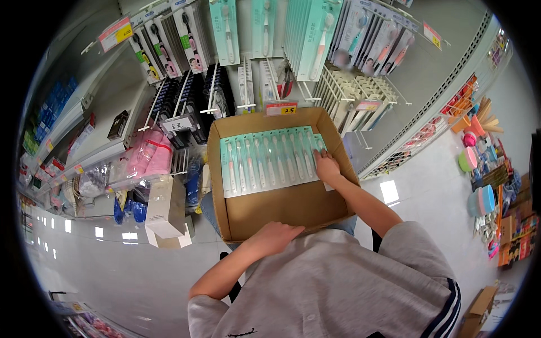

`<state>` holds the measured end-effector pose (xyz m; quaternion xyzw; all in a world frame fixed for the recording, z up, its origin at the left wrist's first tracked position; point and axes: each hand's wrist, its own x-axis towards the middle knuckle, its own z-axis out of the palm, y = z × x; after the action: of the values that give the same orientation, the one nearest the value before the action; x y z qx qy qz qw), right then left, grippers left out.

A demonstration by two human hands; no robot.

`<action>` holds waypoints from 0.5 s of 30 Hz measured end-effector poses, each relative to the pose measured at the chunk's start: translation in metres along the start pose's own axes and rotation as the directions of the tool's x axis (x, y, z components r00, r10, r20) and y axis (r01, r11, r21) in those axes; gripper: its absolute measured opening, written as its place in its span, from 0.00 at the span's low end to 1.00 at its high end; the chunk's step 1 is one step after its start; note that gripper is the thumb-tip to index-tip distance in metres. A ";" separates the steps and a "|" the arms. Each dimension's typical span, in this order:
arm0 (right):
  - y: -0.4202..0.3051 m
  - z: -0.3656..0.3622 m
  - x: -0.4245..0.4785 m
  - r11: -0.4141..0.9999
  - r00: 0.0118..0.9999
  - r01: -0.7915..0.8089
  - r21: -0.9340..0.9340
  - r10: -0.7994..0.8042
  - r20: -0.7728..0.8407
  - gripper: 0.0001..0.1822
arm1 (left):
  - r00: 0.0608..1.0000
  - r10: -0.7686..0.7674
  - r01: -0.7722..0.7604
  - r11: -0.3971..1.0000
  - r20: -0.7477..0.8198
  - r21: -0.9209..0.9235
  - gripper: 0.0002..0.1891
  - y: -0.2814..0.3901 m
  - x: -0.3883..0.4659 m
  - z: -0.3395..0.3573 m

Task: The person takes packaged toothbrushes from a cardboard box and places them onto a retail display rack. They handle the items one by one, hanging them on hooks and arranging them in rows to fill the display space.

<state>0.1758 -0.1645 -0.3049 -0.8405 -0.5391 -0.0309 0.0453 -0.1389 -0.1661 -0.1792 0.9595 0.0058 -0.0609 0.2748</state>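
An uncovered cardboard box (274, 207) rests on my lap. Inside it lies an overlapping row of toothbrush packs (262, 164) with mint-green tops, most showing a white toothbrush through clear plastic. At the row's right end, my right hand (327, 164) has its fingers on one toothbrush pack (320, 141), which sits a little lower than its neighbours. Its lower part is mostly covered by my hand and wrist. My left hand (274, 238) holds the near rim of the box, with the fingers pointing right along the edge.
Ahead, matching mint-green packs (312, 40) hang on rack hooks, among other toothbrush packs (162, 46). Hook ends and a price tag (281, 108) project close to the box's far rim. Shelves (97, 105) stand left, with a white carton (165, 207) below. A perforated upright (422, 101) rises right.
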 end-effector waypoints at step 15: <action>-0.024 -0.031 0.003 0.970 0.981 -0.174 0.168 0.157 0.110 0.40 | 0.987 -0.081 0.094 0.992 0.139 -0.085 0.23 -0.001 0.005 -0.005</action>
<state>0.1551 -0.1556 -0.2729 -0.8757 -0.4693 0.0613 0.0960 -0.1337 -0.1630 -0.1756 0.9385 0.0321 -0.1375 0.3150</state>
